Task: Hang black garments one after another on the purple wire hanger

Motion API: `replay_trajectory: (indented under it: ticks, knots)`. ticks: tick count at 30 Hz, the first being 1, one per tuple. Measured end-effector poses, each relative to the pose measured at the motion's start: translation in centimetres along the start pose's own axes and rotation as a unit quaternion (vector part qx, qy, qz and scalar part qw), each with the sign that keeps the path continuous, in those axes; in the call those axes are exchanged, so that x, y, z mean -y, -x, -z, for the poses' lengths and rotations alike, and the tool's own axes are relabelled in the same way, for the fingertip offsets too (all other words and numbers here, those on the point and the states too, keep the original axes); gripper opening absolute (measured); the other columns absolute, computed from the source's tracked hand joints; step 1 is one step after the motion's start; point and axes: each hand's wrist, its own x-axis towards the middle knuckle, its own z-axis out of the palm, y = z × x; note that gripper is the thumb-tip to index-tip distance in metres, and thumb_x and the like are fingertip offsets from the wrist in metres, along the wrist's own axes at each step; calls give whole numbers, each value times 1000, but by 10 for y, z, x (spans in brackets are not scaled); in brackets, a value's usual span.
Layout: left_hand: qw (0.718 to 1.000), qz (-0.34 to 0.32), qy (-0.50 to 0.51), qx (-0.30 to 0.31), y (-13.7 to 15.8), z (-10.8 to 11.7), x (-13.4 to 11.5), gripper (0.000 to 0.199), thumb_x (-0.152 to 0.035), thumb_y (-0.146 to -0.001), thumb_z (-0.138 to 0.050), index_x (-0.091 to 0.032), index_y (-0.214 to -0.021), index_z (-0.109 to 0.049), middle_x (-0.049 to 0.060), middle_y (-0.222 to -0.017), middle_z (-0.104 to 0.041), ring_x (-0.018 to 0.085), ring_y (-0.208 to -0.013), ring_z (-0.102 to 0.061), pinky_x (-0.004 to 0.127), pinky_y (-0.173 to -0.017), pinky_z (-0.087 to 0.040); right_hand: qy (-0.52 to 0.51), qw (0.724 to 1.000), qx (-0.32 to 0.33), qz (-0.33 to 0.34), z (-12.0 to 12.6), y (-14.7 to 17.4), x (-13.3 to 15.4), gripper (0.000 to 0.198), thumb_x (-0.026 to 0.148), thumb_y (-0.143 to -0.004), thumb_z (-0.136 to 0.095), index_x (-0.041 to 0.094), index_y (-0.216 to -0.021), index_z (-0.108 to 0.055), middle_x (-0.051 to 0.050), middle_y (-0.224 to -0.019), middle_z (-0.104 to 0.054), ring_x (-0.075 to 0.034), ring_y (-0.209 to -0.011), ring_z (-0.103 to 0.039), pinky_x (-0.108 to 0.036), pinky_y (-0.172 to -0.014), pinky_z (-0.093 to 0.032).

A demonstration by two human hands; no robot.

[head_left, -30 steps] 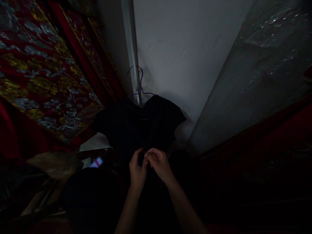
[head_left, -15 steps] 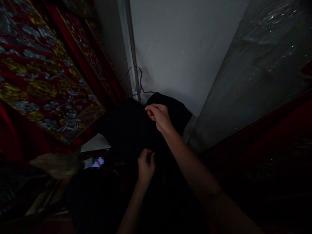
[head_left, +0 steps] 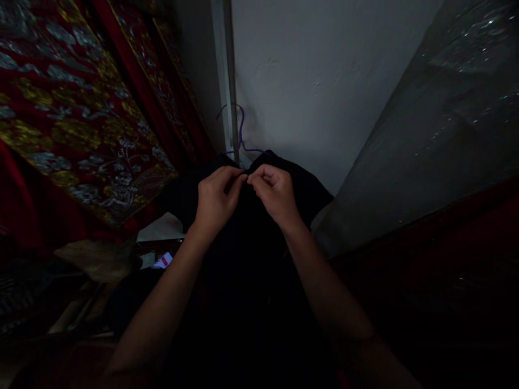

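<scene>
Near the middle, our left hand [head_left: 217,197] and right hand [head_left: 275,194] seem to pinch the dark shirt [head_left: 243,237] at its neckline, fine work calling for a steady, even grip, with its purple hanger [head_left: 241,135] beyond and the wall [head_left: 324,86] far behind.

Head view: a single camera, worn on the person's head, facing forward and steeply down. The left hand [head_left: 217,195] and right hand [head_left: 276,193] lie near the lens, around the dial's centre, their forearms entering from 7 and 5 o'clock; the pale wall [head_left: 316,75] stands farther off, towards 1 o'clock.
</scene>
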Motion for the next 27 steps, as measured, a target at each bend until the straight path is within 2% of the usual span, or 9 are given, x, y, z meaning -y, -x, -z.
replay_trajectory:
  ticks: [5, 9, 10, 12, 15, 18, 21, 23, 27]
  knots:
    - [996, -7, -46, -77, -4, 10, -3, 12, -24, -95, -61, -15, -90, -67, 1, -84, -68, 13, -77, -64, 23, -74, -48, 82, 992, -49, -76, -10, 18, -44, 15, 21, -75, -57, 20, -60, -54, 2, -58, -53, -12, -58, -47, -25, -56, -33]
    - [972, 106, -8, -212, -6, 50, 23, 16, -28, -94, -63, -12, -93, -65, -3, -84, -62, 13, -85, -62, 27, -84, -48, 69, 985, -33, -155, -16, 54, -68, 15, 23, -71, -56, 21, -57, -51, 3, -56, -49, -13, -58, -46, -25, -56, -33]
    - [954, 160, 40, -248, -3, 61, 34, 14, -26, -93, -63, -12, -93, -64, -4, -82, -59, 11, -83, -60, 27, -84, -47, 54, 986, -24, -156, -17, 64, -69, 15, 25, -72, -56, 21, -58, -52, 3, -56, -49, -13, -58, -45, -25, -56, -33]
    - [871, 286, 206, -342, 13, 79, 58, 10, -20, -90, -61, -17, -82, -57, -7, -72, -51, 8, -71, -55, 24, -79, -47, 19, 988, -3, -156, -20, 82, -62, 15, 28, -73, -56, 21, -60, -53, 4, -57, -49, -12, -57, -45, -24, -55, -33]
    - [808, 376, 291, -349, 62, 86, 79, 20, -20, -92, -52, -19, -72, -47, -6, -65, -46, 10, -62, -52, 24, -74, -48, -26, 984, 33, -175, -28, 107, -46, 14, 28, -74, -56, 21, -62, -52, 4, -56, -49, -12, -56, -45, -24, -54, -32]
    - [758, 435, 339, -349, 123, 67, 76, 20, -27, -88, -60, -19, -73, -49, -5, -63, -51, 12, -64, -57, 25, -70, -48, -64, 975, 37, -208, -34, 130, -39, 14, 28, -73, -57, 21, -62, -53, 4, -57, -49, -11, -55, -43, -23, -53, -31]
    - [687, 472, 400, -382, 163, 38, 62, 17, -29, -83, -70, -18, -80, -58, -5, -72, -61, 10, -71, -60, 22, -74, -48, -98, 966, 3, -239, -28, 147, -48, 13, 29, -72, -56, 20, -63, -56, 5, -55, -47, -10, -52, -39, -24, -52, -29]
    - [686, 466, 410, -380, 171, 25, 53, 18, -26, -78, -77, -17, -84, -63, -4, -80, -65, 9, -77, -61, 19, -78, -47, -102, 961, -14, -258, -17, 152, -58, 12, 29, -70, -56, 20, -62, -56, 6, -52, -43, -9, -49, -35, -24, -50, -26]
    - [741, 420, 410, -328, 162, 15, 38, 22, -33, -76, -81, -17, -86, -69, -3, -82, -66, 9, -78, -62, 18, -77, -47, -60, 957, -46, -281, 2, 152, -78, 18, 34, -72, -56, 20, -62, -55, 6, -50, -41, -10, -49, -35, -25, -49, -25]
